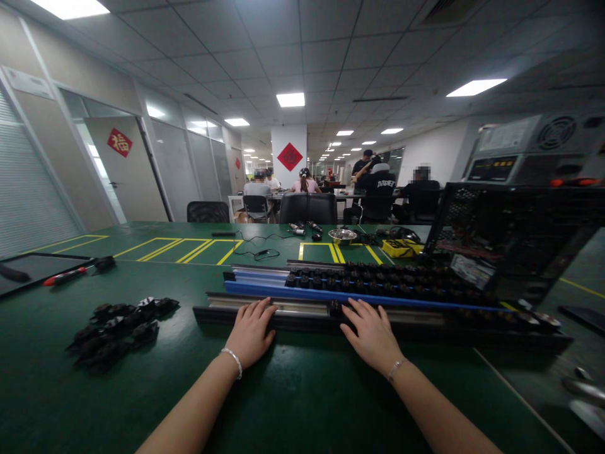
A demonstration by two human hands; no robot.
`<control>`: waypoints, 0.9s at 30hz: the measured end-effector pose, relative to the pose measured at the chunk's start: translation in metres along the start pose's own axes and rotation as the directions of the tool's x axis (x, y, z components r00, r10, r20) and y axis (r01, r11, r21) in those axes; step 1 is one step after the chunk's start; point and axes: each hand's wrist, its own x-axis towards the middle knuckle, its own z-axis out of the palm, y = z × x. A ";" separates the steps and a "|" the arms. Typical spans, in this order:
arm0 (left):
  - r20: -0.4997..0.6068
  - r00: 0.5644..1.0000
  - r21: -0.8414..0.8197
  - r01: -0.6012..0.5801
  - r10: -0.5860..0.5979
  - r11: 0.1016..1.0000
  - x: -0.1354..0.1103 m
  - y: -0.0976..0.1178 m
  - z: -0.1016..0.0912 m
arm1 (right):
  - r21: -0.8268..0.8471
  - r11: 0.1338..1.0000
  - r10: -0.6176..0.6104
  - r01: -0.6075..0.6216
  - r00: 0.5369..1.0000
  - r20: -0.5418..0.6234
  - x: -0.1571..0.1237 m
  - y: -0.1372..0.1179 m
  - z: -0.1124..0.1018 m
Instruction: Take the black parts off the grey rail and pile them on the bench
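A long black rail [293, 318] with a shiny metal channel lies across the green table in front of me. My left hand [250, 331] rests over its left part, fingers stretched across the top and thumb on the near side. Farther right, my right hand [371, 334] lies on the same rail with its fingers spread. A small black part [335, 308] sits in the channel just left of my right fingertips; I cannot tell whether they touch it. Behind this rail runs a blue rail [265, 289], with rows of small black parts [321, 279] beside it.
Loose black parts [113, 325] lie in a heap at left, near a red-handled tool [66, 275]. An open computer case [515, 246] stands at right. Farther back are a metal bowl [343, 234], a yellow tray [401, 248] and cables. People sit beyond the table.
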 end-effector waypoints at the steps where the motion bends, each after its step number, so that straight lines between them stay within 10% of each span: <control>1: -0.001 1.000 0.002 0.001 -0.001 1.000 0.000 0.000 0.000 | -0.001 1.000 -0.002 0.002 1.000 -0.001 0.000 -0.001 0.000; 27: 0.022 0.999 0.048 0.028 -0.029 0.998 0.002 0.006 -0.002 | 0.022 0.999 -0.032 0.031 0.999 0.029 0.003 -0.015 0.005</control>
